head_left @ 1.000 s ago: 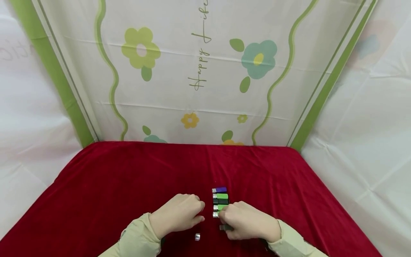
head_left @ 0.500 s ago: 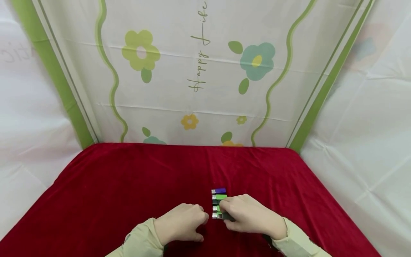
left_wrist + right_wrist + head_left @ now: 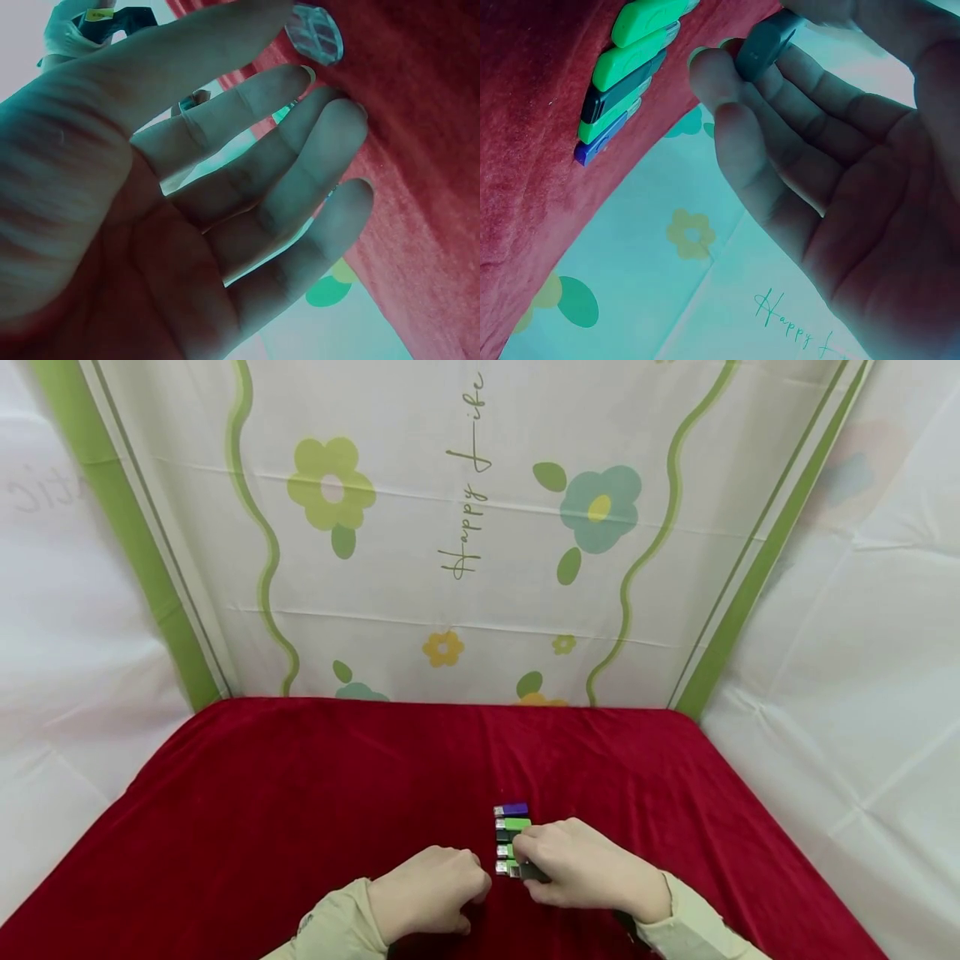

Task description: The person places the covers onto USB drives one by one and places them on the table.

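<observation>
My right hand (image 3: 573,868) pinches a dark USB flash drive (image 3: 765,46) between thumb and fingers, its metal plug pointing left. It hovers right at the near end of a row of USB flash drives, overlapping it in the head view. That row has a purple drive (image 3: 515,809), a green drive (image 3: 517,823), a black drive (image 3: 626,86) and two more green drives (image 3: 634,56). To the left, my left hand (image 3: 431,893) has its fingers loosely bent and apart, holding nothing. A small clear, shiny piece (image 3: 315,34) shows beside its thumb tip.
Dark red cloth (image 3: 337,777) covers the table. Behind stands a white curtain (image 3: 412,527) with printed flowers, and white fabric walls (image 3: 862,693) close in both sides.
The right hand has moved forward with the dark flash drive to the row's near end. My left hand has shifted right and nearer, and the small shiny piece is now hidden in the head view.
</observation>
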Motion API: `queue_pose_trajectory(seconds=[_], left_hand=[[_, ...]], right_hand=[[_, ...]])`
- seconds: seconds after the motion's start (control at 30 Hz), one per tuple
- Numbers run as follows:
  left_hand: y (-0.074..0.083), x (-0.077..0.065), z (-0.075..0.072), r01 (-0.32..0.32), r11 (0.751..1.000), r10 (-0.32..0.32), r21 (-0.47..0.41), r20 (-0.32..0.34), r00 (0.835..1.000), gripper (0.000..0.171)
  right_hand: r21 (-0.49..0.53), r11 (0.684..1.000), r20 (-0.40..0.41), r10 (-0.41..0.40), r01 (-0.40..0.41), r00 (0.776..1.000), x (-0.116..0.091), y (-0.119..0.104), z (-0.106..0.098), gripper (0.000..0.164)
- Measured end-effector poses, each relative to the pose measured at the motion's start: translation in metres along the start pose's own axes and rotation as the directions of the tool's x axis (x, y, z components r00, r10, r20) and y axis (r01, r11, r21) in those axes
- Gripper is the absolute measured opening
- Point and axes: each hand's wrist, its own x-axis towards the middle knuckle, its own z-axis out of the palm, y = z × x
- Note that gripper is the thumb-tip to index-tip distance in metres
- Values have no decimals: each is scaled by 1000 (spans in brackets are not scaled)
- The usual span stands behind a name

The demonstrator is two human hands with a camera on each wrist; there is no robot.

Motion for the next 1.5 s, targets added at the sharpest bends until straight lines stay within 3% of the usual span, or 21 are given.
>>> queue_pose_trajectory(seconds=[0.47, 0.77, 1.0, 1.33, 1.5], left_hand=[[2, 0, 1, 40, 999, -42, 37, 40, 998, 41], [2, 0, -1, 44, 998, -45, 47, 39, 998, 39], [1, 0, 0, 81, 995, -83, 55, 44, 996, 38], [2, 1, 1, 55, 996, -58, 63, 37, 998, 39], [-1, 0, 3, 38, 997, -37, 63, -8, 999, 40]], right_hand=[[-15, 1000, -5, 2, -2, 1000, 1, 0, -3, 26], [-18, 1000, -10, -4, 3, 1000, 0, 0, -3, 25], [-23, 1000, -10, 1, -1, 1000, 1, 0, -3, 26], [-3, 1000, 5, 10, -10, 1000, 0, 0, -4, 25], [-4, 1000, 6, 18, -18, 1000, 1, 0, -5, 25]])
